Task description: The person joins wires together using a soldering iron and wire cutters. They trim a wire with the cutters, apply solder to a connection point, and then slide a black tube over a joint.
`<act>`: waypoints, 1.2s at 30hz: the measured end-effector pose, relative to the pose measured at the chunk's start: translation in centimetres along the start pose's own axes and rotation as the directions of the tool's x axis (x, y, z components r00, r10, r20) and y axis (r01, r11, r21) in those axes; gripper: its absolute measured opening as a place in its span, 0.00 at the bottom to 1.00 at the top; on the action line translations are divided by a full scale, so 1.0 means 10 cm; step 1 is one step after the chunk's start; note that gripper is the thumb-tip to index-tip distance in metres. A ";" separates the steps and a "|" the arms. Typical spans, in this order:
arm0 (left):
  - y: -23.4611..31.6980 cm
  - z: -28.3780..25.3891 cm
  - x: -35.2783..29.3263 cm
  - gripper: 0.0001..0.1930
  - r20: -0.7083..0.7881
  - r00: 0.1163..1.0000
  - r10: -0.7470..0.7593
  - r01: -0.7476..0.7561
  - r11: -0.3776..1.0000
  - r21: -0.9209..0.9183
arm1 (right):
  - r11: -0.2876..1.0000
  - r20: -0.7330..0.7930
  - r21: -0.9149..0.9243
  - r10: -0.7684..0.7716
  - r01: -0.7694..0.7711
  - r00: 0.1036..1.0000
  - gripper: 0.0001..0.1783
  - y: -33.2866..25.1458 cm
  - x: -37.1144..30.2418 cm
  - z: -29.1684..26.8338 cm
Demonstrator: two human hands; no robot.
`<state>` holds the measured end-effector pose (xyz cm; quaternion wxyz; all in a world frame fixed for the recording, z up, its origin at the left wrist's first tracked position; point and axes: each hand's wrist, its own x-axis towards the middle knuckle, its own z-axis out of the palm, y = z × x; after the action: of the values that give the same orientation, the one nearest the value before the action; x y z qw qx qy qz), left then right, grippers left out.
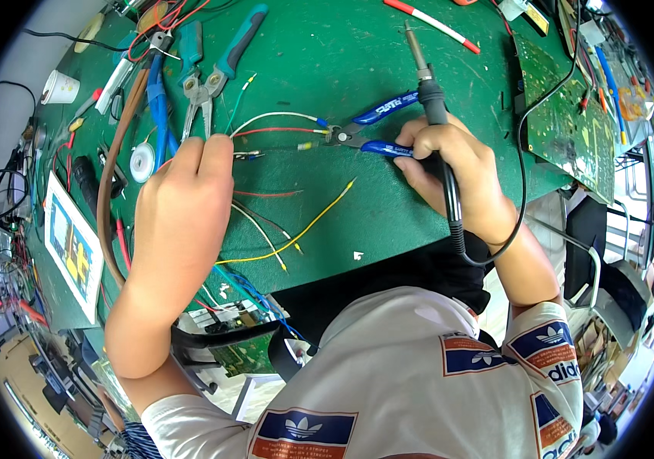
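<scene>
My left hand (185, 203) is closed on a bunch of thin wires, their ends fanning out to the right. A white wire (281, 115) with a blue tip and a red wire (273, 131) reach the jaws of the blue-handled wire cutters (377, 148). Around these cutters and a black soldering iron (449, 187) my right hand (453, 157) is closed; the iron's tip points away from me. A yellow wire (323, 205) and a white wire (262, 232) spread below, ends loose. Fingers of my left hand hide where the wires are gripped.
Teal-handled pliers (206, 84) lie beyond my left hand, near a white tape roll (142, 162). A red-and-white pen (438, 27) lies at the far side. On the right is a green circuit board (572, 122), crossed by the iron's black cord (523, 153). A paper cup (61, 88) stands far left.
</scene>
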<state>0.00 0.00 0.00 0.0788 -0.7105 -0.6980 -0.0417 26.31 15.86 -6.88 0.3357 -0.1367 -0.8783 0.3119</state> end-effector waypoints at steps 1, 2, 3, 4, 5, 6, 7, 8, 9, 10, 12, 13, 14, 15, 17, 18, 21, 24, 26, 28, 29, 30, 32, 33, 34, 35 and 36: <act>0.02 0.01 0.01 0.12 -0.017 1.000 0.018 -0.018 1.000 0.024 | 1.000 -0.033 0.021 -0.012 0.013 0.999 0.18 0.00 0.00 0.01; 0.04 0.02 0.01 0.12 -0.035 0.999 0.037 -0.036 0.998 0.049 | 0.999 -0.066 0.041 -0.024 0.027 0.998 0.18 0.01 -0.01 0.01; 0.06 0.03 0.01 0.13 -0.042 0.998 0.037 -0.034 0.997 0.065 | 0.998 -0.065 0.045 -0.038 0.041 0.997 0.18 0.00 0.01 0.02; 0.09 0.05 0.00 0.13 -0.049 0.998 0.037 -0.033 0.996 0.081 | 0.997 -0.064 0.050 -0.053 0.056 0.997 0.18 -0.01 0.03 0.03; 0.10 0.07 0.00 0.13 -0.057 0.998 0.037 -0.031 0.995 0.098 | 0.996 -0.064 0.055 -0.067 0.071 0.996 0.18 -0.02 0.05 0.05; 0.12 0.08 -0.01 0.13 -0.043 0.998 0.035 -0.031 0.994 0.104 | 0.996 -0.052 0.040 -0.074 0.077 0.996 0.18 -0.03 0.05 0.06; 0.13 0.09 -0.01 0.13 -0.029 0.999 0.034 -0.030 0.993 0.110 | 0.996 -0.039 0.027 -0.082 0.083 0.996 0.18 -0.03 0.05 0.07; 0.14 0.09 -0.02 0.13 -0.015 0.999 0.031 -0.029 0.993 0.117 | 0.996 -0.027 0.013 -0.089 0.089 0.996 0.18 -0.04 0.06 0.08; 0.14 0.08 -0.02 0.13 -0.013 0.999 0.037 -0.035 0.992 0.118 | 0.996 -0.020 0.003 -0.085 0.085 0.996 0.18 -0.05 0.06 0.09; 0.13 0.07 -0.02 0.13 -0.011 0.999 0.043 -0.041 0.992 0.119 | 0.997 -0.013 -0.008 -0.081 0.081 0.997 0.18 -0.06 0.06 0.10; 0.14 0.06 -0.03 0.12 -0.002 0.999 0.049 -0.049 0.992 0.120 | 0.996 -0.010 -0.016 -0.090 0.090 0.996 0.18 -0.10 0.08 0.12; 0.15 0.05 -0.03 0.12 0.004 0.999 0.050 -0.050 0.992 0.119 | 0.997 0.027 -0.022 -0.078 0.078 0.997 0.18 -0.11 0.08 0.12; 0.16 0.04 -0.04 0.12 0.009 0.999 0.051 -0.052 0.992 0.118 | 0.997 0.064 -0.029 -0.065 0.067 0.996 0.19 -0.11 0.08 0.11; 0.16 0.04 -0.04 0.12 0.007 0.998 0.055 -0.055 0.993 0.108 | 0.998 0.101 -0.040 -0.051 0.056 0.994 0.19 -0.11 0.07 0.10; 0.18 0.04 -0.04 0.12 0.002 0.998 0.062 -0.062 0.994 0.087 | 0.998 0.108 -0.033 -0.056 0.060 0.993 0.19 -0.09 0.06 0.11; 0.18 0.03 -0.04 0.12 0.008 0.998 0.063 -0.063 0.995 0.079 | 0.998 0.111 -0.027 -0.059 0.062 0.992 0.19 -0.09 0.05 0.11; 0.19 0.02 -0.05 0.13 0.021 0.997 0.070 -0.071 0.996 0.046 | 0.999 0.120 -0.017 -0.034 0.037 0.992 0.19 -0.10 0.04 0.13; 0.18 0.02 -0.04 0.14 0.037 0.997 0.073 -0.073 0.997 -0.010 | 0.999 0.090 -0.026 -0.045 0.048 0.995 0.19 -0.09 0.04 0.16; 0.17 0.02 -0.03 0.15 0.068 0.996 0.063 -0.060 0.997 -0.052 | 0.999 0.089 -0.034 -0.029 0.032 0.996 0.18 -0.11 0.04 0.15; 0.14 0.01 -0.03 0.15 0.074 0.996 0.056 -0.048 0.994 -0.101 | 0.999 0.089 -0.030 -0.017 0.020 0.996 0.18 -0.13 0.05 0.15; 0.12 0.00 -0.03 0.14 0.077 0.996 0.051 -0.042 0.991 -0.125 | 1.000 0.089 -0.026 -0.012 0.015 0.996 0.18 -0.14 0.05 0.15; 0.11 0.00 -0.03 0.14 0.073 0.997 0.041 -0.028 0.986 -0.164 | 1.000 0.088 -0.025 -0.006 0.009 0.996 0.18 -0.14 0.05 0.15; 0.09 -0.03 -0.03 0.12 0.066 0.998 0.016 0.000 0.970 -0.242 | 1.000 0.078 -0.023 -0.005 0.007 0.997 0.18 -0.13 0.05 0.16; 0.07 -0.03 -0.02 0.11 0.078 0.997 -0.009 0.032 0.954 -0.297 | 1.000 0.071 -0.029 0.000 0.002 0.997 0.18 -0.12 0.05 0.17; 0.05 -0.03 -0.01 0.10 0.092 0.995 -0.034 0.065 0.935 -0.350 | 0.999 0.072 -0.032 0.006 -0.004 0.997 0.18 -0.12 0.04 0.16; 0.03 -0.04 0.00 0.09 0.107 0.992 -0.059 0.097 0.911 -0.401 | 0.999 0.073 -0.036 0.012 -0.009 0.997 0.18 -0.13 0.04 0.16; 0.03 -0.07 0.01 0.09 0.116 0.991 -0.064 0.108 0.896 -0.431 | 0.999 0.074 -0.032 0.014 -0.012 0.997 0.18 -0.13 0.05 0.16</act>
<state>0.30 -0.06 0.66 -0.1185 -0.6797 -0.7048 -0.1651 24.85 14.30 -6.73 0.2985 -0.1361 -0.8940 0.3051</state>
